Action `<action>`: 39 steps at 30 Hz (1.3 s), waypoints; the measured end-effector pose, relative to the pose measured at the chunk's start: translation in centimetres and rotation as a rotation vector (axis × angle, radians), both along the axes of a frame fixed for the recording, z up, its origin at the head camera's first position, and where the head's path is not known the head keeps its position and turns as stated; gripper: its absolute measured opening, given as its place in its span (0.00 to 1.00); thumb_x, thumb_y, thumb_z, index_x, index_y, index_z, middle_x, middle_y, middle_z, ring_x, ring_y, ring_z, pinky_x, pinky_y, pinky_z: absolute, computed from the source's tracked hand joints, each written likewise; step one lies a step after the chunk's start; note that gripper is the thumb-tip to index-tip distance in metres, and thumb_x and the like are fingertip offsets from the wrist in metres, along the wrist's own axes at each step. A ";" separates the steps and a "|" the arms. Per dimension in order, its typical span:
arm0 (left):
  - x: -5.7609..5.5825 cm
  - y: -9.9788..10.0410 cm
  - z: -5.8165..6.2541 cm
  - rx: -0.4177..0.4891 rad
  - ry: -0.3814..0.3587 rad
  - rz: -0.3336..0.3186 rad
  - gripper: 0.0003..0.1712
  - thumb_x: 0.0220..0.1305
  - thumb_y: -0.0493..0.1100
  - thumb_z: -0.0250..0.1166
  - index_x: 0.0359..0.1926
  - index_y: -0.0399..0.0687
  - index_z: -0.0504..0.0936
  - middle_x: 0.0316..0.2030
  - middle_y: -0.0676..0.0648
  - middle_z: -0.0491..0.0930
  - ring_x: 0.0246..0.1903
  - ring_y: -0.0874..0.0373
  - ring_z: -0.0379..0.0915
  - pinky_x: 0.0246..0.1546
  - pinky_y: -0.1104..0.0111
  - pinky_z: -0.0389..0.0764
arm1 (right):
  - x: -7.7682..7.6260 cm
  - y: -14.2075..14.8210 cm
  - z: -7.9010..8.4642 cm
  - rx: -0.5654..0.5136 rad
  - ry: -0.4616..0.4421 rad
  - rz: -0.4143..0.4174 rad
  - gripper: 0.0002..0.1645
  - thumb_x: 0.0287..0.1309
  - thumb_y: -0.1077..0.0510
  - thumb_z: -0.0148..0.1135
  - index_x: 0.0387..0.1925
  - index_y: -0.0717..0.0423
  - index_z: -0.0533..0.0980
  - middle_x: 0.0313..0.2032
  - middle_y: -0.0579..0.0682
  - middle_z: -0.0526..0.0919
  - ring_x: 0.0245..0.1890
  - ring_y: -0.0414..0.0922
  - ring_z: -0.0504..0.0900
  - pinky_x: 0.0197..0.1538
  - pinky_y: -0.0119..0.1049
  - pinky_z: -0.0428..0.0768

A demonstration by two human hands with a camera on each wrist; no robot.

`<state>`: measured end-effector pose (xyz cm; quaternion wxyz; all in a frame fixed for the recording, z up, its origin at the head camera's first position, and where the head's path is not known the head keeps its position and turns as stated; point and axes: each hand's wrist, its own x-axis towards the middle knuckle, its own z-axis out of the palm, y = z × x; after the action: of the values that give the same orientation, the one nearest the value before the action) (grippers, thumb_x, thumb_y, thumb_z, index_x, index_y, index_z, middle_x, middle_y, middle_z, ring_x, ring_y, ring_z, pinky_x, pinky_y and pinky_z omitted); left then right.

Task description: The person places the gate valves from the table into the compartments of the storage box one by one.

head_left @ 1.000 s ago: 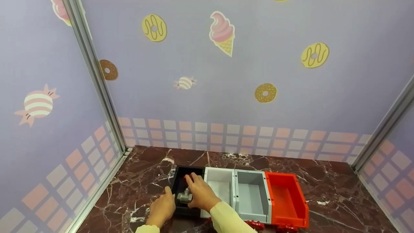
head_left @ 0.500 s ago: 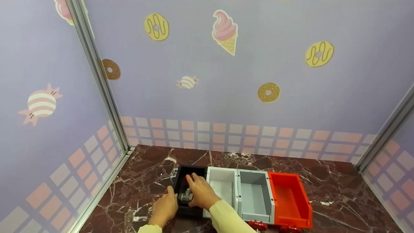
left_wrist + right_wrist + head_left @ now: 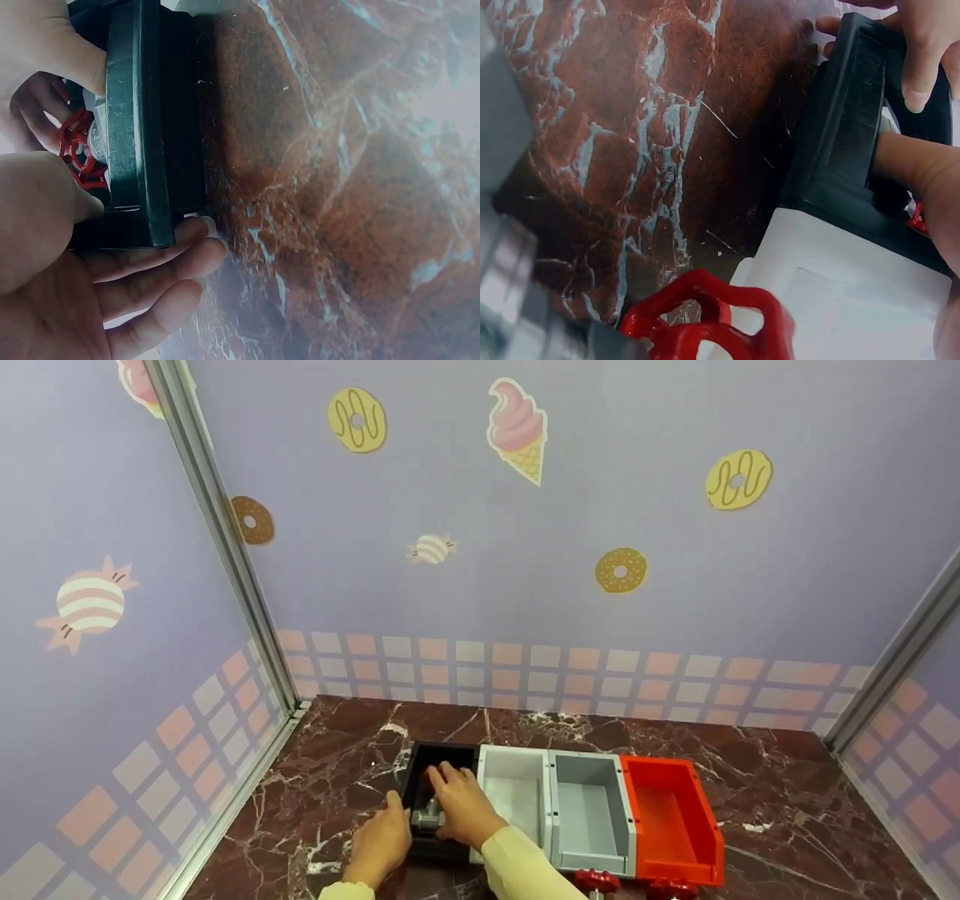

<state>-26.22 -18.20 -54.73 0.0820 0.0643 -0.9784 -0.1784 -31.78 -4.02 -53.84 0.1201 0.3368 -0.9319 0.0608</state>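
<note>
My left hand (image 3: 380, 836) holds the left wall of a black bin (image 3: 442, 853), its thumb over the rim and its other fingers outside, as the left wrist view shows. Inside that bin lies a metal valve (image 3: 426, 819) with a red handwheel (image 3: 84, 154). My right hand (image 3: 466, 810) reaches in from the right and grips the valve, fingertips near the wheel and thumb by the metal body. That hand covers much of the valve in the head view.
Right of the black bin, joined in a row, stand a white bin (image 3: 514, 795), a grey bin (image 3: 589, 817) and a red bin (image 3: 664, 817). More valves with red handwheels (image 3: 598, 879) sit before them on the marbled table (image 3: 780, 795). Patterned walls enclose the back and sides.
Both hands stay at the black bin. The valve in it shifts only slightly under the right hand. The head view sways a little sideways.
</note>
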 end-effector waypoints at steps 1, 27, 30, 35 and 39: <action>0.0 0.0 0.0 0.000 -0.005 0.000 0.11 0.65 0.45 0.52 0.37 0.42 0.63 0.24 0.37 0.80 0.22 0.41 0.77 0.19 0.51 0.70 | 0.0 0.0 0.0 0.002 0.000 -0.001 0.62 0.21 0.44 0.80 0.62 0.58 0.61 0.57 0.57 0.71 0.57 0.49 0.73 0.60 0.47 0.67; 0.0 0.0 -0.1 0.017 0.006 0.007 0.11 0.65 0.45 0.52 0.38 0.42 0.63 0.25 0.36 0.80 0.22 0.40 0.77 0.19 0.50 0.70 | 0.2 -0.2 -0.6 0.012 0.106 0.002 0.52 0.25 0.46 0.78 0.57 0.56 0.68 0.53 0.53 0.77 0.53 0.47 0.76 0.58 0.44 0.69; 0.0 0.0 -0.1 0.015 -0.001 0.010 0.11 0.65 0.45 0.52 0.38 0.42 0.63 0.24 0.36 0.80 0.22 0.40 0.77 0.19 0.50 0.70 | 0.3 -0.1 -0.5 -0.007 0.089 0.008 0.51 0.26 0.44 0.77 0.57 0.55 0.68 0.53 0.53 0.76 0.54 0.48 0.76 0.59 0.45 0.68; 0.0 -0.1 -0.1 0.016 0.014 0.001 0.11 0.64 0.45 0.53 0.37 0.42 0.62 0.23 0.37 0.80 0.21 0.41 0.76 0.18 0.51 0.69 | 0.6 -0.2 -0.3 -0.033 0.072 0.015 0.49 0.29 0.44 0.76 0.57 0.55 0.68 0.55 0.55 0.75 0.55 0.50 0.74 0.59 0.46 0.68; 0.1 -0.2 -0.2 0.010 0.033 -0.009 0.11 0.64 0.44 0.53 0.37 0.41 0.62 0.22 0.37 0.79 0.19 0.42 0.76 0.17 0.52 0.69 | 0.9 -0.2 0.0 -0.059 0.033 0.014 0.46 0.32 0.49 0.74 0.58 0.55 0.68 0.55 0.56 0.75 0.56 0.51 0.74 0.59 0.46 0.68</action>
<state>-26.12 -18.36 -54.90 0.0970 0.0575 -0.9763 -0.1845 -30.88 -4.18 -53.81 0.1448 0.3404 -0.9253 0.0838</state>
